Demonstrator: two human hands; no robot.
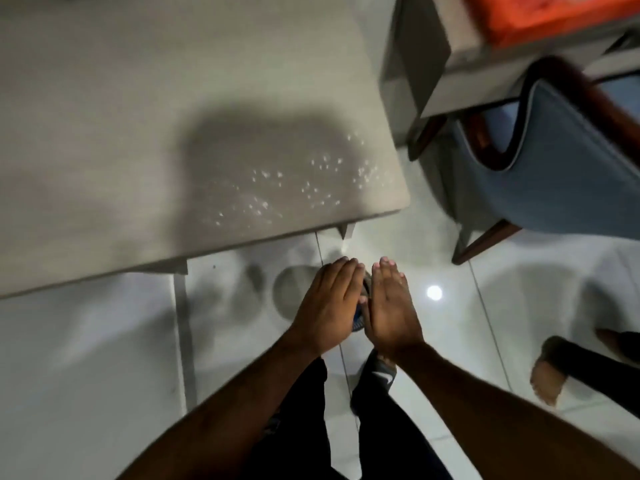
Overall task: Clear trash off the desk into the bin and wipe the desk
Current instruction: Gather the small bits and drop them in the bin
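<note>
White crumbs (294, 188) are scattered near the desk (104, 133) corner. Below the edge, the left hand (329, 303) and right hand (389, 306) are held flat, fingers extended, side by side, with nothing visibly gripped, above the floor (86, 358).

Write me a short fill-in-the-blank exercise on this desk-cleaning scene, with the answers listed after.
1. Small white crumbs lie scattered near the desk's ____ corner.
2. The left hand and right hand are held side by side above the ____.
3. The chair beside the desk has ____ upholstery.

Answers: front right; floor; blue
</note>
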